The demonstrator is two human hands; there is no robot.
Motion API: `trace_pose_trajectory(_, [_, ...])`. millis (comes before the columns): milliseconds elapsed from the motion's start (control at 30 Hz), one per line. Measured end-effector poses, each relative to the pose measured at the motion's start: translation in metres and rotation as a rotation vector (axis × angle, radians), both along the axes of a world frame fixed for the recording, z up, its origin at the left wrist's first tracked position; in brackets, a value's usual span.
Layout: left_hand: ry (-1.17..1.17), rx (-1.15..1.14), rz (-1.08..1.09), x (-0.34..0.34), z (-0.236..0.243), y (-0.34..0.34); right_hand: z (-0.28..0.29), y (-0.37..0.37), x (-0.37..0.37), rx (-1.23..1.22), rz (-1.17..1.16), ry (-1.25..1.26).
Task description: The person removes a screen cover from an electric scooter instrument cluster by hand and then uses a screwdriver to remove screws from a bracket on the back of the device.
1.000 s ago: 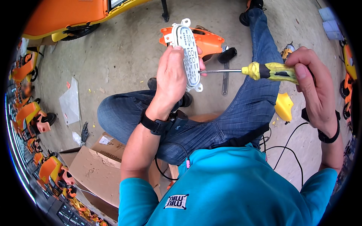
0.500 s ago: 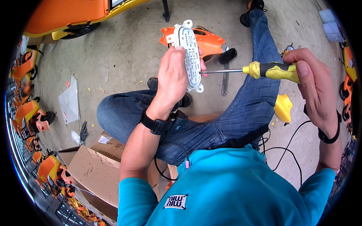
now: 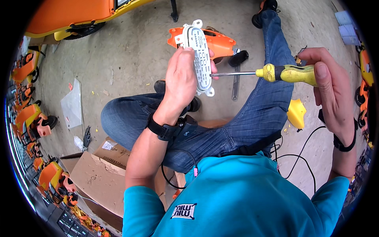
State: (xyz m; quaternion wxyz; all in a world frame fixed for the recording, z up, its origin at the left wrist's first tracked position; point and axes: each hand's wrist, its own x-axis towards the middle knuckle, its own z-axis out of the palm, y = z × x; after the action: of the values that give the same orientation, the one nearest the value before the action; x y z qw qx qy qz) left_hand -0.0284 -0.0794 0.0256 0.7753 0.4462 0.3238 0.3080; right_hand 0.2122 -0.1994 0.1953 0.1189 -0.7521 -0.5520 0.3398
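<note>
My left hand (image 3: 181, 79) grips a white oval display panel (image 3: 202, 59) with digit-shaped slots and mounting tabs at its ends. The thumb presses on its face, and fingertips show at its right edge. From the right, my right hand (image 3: 333, 93) holds a screwdriver (image 3: 292, 74) with a yellow and black handle, thumb and fingers closed around the handle's end. Its shaft lies nearly level. The tip meets the panel's lower right edge; whether it sits in a screw is too small to tell.
On the concrete floor beyond the panel lie an orange plastic shell (image 3: 221, 43), a black part (image 3: 238, 58) and a grey wrench (image 3: 235, 89). A yellow plastic piece (image 3: 296, 113) lies right of my leg. Cardboard boxes (image 3: 98, 177) stand at left; an orange-yellow vehicle (image 3: 75, 15) is at far left.
The screwdriver handle has turned, showing more yellow on top. My right hand has shifted slightly right and its fingers have moved on the handle. The panel has barely moved.
</note>
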Motion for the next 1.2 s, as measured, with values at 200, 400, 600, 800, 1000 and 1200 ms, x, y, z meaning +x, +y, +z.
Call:
trace_pose_trajectory(200, [-0.016,-0.034,0.052,0.006,0.006,-0.001,-0.023,-0.006,0.016,0.370,0.202,0.250])
trace_pose_trajectory(400, [0.003,-0.050,0.015,0.002,0.003,0.001,-0.018,-0.006,-0.001,0.285,0.073,-0.092])
trace_pose_trajectory(600, [-0.064,-0.108,0.009,0.005,0.005,0.003,-0.023,-0.005,0.008,0.371,0.032,0.198])
trace_pose_trajectory(800, [-0.237,-0.267,-0.009,0.003,0.007,0.003,-0.022,-0.005,0.015,0.439,0.089,0.377])
trace_pose_trajectory(1000, [-0.274,-0.272,-0.097,0.000,0.006,0.007,-0.016,-0.013,0.031,0.419,0.152,0.246])
trace_pose_trajectory(1200, [-0.305,-0.295,-0.121,-0.001,0.005,0.009,-0.013,-0.016,0.036,0.408,0.162,0.193])
